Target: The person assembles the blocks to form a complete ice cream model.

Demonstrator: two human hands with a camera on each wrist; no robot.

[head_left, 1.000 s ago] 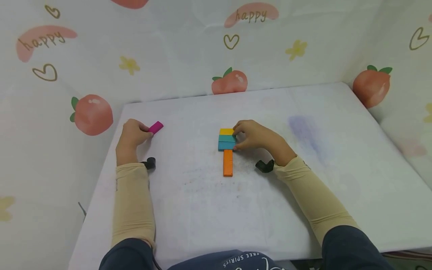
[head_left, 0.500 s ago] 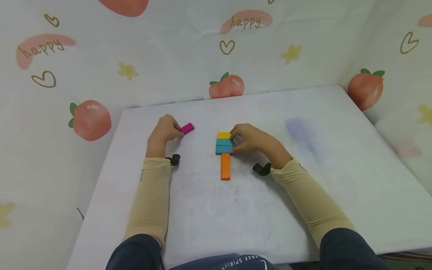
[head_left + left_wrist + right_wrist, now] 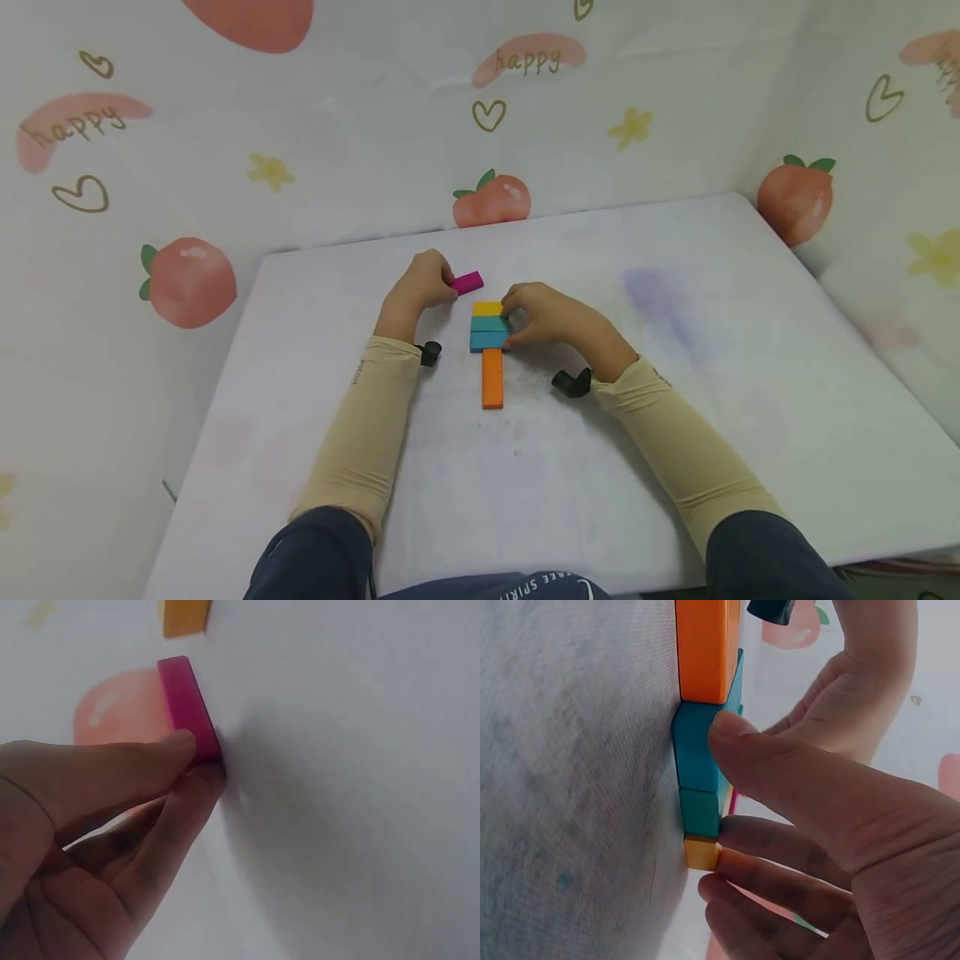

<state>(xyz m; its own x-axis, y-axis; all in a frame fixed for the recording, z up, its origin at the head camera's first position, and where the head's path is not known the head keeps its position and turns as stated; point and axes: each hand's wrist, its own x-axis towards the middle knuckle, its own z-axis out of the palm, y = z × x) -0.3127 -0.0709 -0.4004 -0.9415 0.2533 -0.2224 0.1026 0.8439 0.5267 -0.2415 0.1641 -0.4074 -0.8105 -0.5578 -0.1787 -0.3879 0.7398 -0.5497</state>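
Note:
Behind the row of blocks, my left hand (image 3: 422, 283) pinches one end of a magenta block (image 3: 468, 283) between thumb and fingertips; the left wrist view shows this magenta block (image 3: 187, 709) close up. A yellow block (image 3: 486, 309), a teal block (image 3: 487, 323) and a blue block (image 3: 489, 340) lie side by side, touching. An orange block (image 3: 492, 379) runs from the blue one towards me, like a stem. At their right ends rests my right hand (image 3: 555, 315). Its thumb touches the blue block (image 3: 697, 746), and its fingers lie by the teal block (image 3: 700, 812) and yellow block (image 3: 701, 853).
The blocks lie on a white-covered table (image 3: 600, 467) with a faint purple stain to the right. A patterned white backdrop (image 3: 375, 108) stands along the back edge. Small black wrist cameras, such as the right one (image 3: 572, 382), stick out beside both wrists.
My left hand has carried the magenta block rightwards from the table's left side to just behind the yellow block. The right hand stays at the blocks; the head view has shifted slightly.

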